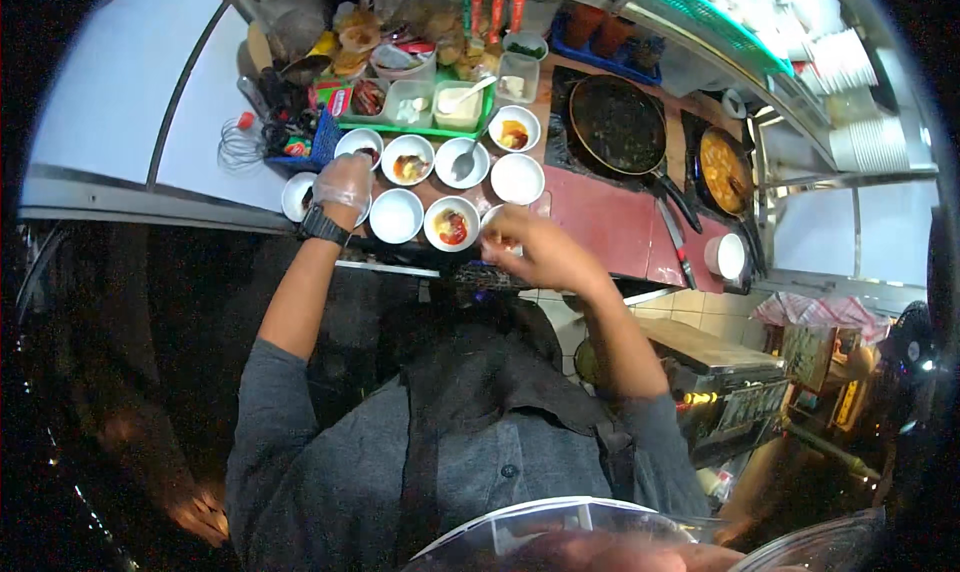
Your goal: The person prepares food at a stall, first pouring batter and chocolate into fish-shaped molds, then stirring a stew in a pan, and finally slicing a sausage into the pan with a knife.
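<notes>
My left hand (343, 183), in a clear plastic glove and with a dark watch at the wrist, is over the leftmost white bowls. Its fingertips are by a bowl (352, 138) with dark contents, and the grip is hidden. My right hand (551, 248) has its fingers bent over another bowl (492, 216) at the counter's front edge; whether it pinches anything is unclear. Between my hands a bowl (452, 224) contains yellow and red sauces, next to a plain white bowl (396, 216). Behind them, a metal spoon (463, 165) rests in a bowl (448, 150).
A green tray (409, 131) of tubs stands behind the bowls, with a blue basket (322, 133) and a whisk (240, 146) at left. To the right are a black frying pan (617, 122), a pan of orange stew (722, 168), a knife (673, 234) and a white cup (725, 256).
</notes>
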A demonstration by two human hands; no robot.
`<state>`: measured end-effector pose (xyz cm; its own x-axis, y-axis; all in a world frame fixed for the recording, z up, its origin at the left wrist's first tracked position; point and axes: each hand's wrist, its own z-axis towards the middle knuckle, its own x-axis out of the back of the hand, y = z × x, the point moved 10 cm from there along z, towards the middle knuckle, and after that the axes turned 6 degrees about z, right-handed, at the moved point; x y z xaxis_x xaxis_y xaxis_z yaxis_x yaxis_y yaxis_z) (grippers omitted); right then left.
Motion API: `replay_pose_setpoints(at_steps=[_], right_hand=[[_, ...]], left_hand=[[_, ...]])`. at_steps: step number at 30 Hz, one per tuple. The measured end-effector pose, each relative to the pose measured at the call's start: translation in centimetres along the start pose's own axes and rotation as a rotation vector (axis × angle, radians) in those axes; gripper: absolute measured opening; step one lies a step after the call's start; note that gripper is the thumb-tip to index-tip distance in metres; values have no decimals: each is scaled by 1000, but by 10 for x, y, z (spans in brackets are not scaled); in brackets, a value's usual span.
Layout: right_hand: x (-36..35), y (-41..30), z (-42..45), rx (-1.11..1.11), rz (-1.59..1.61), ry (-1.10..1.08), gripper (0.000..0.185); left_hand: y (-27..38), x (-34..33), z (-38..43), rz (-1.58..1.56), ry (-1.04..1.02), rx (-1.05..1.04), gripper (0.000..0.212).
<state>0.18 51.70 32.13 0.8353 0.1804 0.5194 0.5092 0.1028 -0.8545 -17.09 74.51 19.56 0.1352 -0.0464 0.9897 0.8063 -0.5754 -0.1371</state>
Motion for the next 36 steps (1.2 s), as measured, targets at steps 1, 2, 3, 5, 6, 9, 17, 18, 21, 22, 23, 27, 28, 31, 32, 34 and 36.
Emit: replay_pose_setpoints(at_steps=[1, 2, 3, 5, 6, 9, 17, 18, 21, 22, 23, 27, 28, 31, 32, 34, 36], right_hand=[[17, 13, 16, 84, -72, 118, 25], [36, 34, 39, 150, -186, 207, 25], [58, 54, 61, 199, -305, 304, 25], [98, 90, 108, 157, -429, 474, 26], [108, 117, 130, 67, -530, 467, 28], [90, 158, 191, -172, -778, 257, 35], [94, 167, 195, -79, -936, 221, 29], [96, 170, 195, -69, -927, 209, 29], [92, 157, 198, 121, -970, 212, 29], [91, 155, 199, 106, -871, 185, 26], [90, 152, 198, 88, -773, 158, 23], [99, 148, 178, -98, -786, 147, 18], [97, 119, 173, -81, -724, 129, 23], [76, 125, 167, -56, -557, 74, 23], [73, 138, 169, -40, -480, 72, 23], [79, 124, 174, -51, -483, 147, 22], [94, 121, 171, -76, -520, 327, 19]], left_hand=[[2, 1, -2, 31, 97, -61, 15], [2, 2, -4, 5, 158, -115, 16], [10, 3, -4, -29, 218, -187, 17], [17, 11, -5, 34, 268, -215, 16], [25, 29, -9, 5, 267, -232, 13], [-8, 23, -29, -17, 342, -194, 10], [23, 127, -66, -223, 543, -247, 31], [29, 132, -65, -199, 489, -238, 31], [36, 132, -65, -193, 425, -214, 31], [37, 131, -69, -217, 461, -249, 32], [40, 131, -73, -240, 496, -285, 32], [59, 136, -64, -214, 397, -366, 27], [60, 131, -62, -216, 370, -371, 27], [68, 127, -56, -220, 354, -409, 28], [69, 127, -53, -220, 354, -410, 28], [70, 124, -52, -230, 352, -418, 28], [73, 125, -47, -255, 362, -453, 28]])
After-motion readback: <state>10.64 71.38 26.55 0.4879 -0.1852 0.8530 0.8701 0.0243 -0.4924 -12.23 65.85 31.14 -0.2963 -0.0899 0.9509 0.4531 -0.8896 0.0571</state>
